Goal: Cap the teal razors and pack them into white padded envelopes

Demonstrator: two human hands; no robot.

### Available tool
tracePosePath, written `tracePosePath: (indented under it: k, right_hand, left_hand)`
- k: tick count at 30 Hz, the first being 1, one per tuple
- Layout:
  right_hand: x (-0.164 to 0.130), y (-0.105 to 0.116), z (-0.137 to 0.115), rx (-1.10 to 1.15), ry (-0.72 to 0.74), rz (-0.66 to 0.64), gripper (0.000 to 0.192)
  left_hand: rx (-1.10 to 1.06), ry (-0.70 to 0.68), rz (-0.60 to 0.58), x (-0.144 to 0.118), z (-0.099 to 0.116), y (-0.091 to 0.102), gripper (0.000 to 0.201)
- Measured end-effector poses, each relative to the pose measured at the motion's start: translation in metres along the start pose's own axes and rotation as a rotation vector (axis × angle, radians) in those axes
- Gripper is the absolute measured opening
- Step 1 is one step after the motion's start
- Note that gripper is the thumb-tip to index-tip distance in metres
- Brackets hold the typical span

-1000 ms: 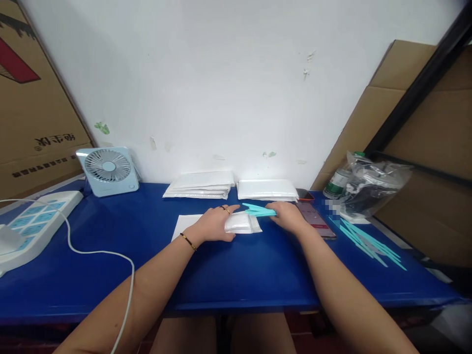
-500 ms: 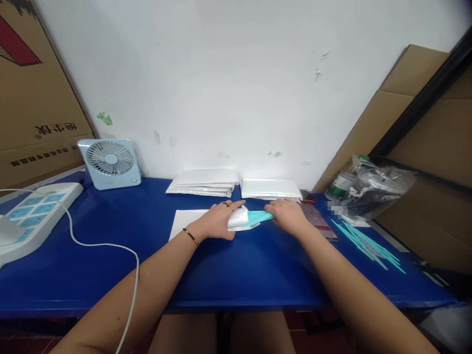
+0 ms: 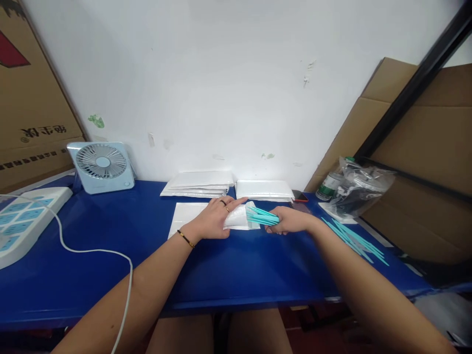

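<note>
A white padded envelope (image 3: 236, 218) lies on the blue table with its mouth facing right. My left hand (image 3: 214, 216) grips it across its width, index finger along the far edge and thumb at the near edge. My right hand (image 3: 289, 220) is closed round a bundle of thin teal strips (image 3: 262, 216). Their left ends reach into the envelope's mouth; how deep they go is hidden. More loose teal strips (image 3: 356, 240) lie fanned out on the table to the right of my right hand.
Two stacks of white padded envelopes (image 3: 199, 183) (image 3: 263, 189) lie against the wall. A light blue fan (image 3: 102, 167) and a white power strip (image 3: 31, 221) stand left. A phone (image 3: 300, 196), a bottle (image 3: 329, 186) and a clear plastic bag (image 3: 356, 189) are at right. A white cable (image 3: 99, 250) crosses my left arm.
My right hand has turned and shifted slightly nearer to me, and the teal strips now show as a spread bundle at the envelope's mouth. The view has swung a little right.
</note>
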State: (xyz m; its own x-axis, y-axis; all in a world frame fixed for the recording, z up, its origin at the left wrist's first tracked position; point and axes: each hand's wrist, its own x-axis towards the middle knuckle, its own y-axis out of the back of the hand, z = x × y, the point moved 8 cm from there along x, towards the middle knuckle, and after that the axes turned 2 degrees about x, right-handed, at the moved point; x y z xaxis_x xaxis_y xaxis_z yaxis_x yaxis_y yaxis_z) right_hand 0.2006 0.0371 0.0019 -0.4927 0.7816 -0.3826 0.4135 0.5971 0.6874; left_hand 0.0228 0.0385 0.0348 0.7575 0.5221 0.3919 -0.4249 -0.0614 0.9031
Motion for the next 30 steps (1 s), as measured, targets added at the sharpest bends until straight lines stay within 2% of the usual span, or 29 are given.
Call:
tracePosePath:
  k: [3, 6, 14, 19, 23, 30]
  right_hand:
    - [0.000, -0.011, 0.002, 0.087, -0.095, -0.236, 0.026]
    - [0.000, -0.014, 0.003, 0.133, -0.147, -0.352, 0.032]
    - [-0.001, -0.015, 0.015, 0.229, -0.202, -0.432, 0.035]
    - [0.006, -0.013, -0.001, 0.139, -0.218, -0.503, 0.038]
    - [0.011, -0.010, -0.017, 0.160, -0.189, -0.573, 0.037]
    - [0.008, -0.019, -0.009, 0.219, -0.285, -0.645, 0.038]
  left_hand:
    - [0.082, -0.027, 0.021, 0.001, 0.005, 0.003, 0.093]
    - [0.130, -0.033, 0.051, 0.001, 0.007, 0.007, 0.091]
    - [0.172, -0.059, 0.121, 0.001, 0.008, 0.011, 0.091]
    - [0.189, -0.084, 0.128, 0.002, 0.010, 0.010, 0.089]
    - [0.174, -0.080, 0.155, 0.001, 0.010, 0.013, 0.088]
    - [0.158, -0.057, 0.160, 0.000, 0.009, 0.015, 0.089]
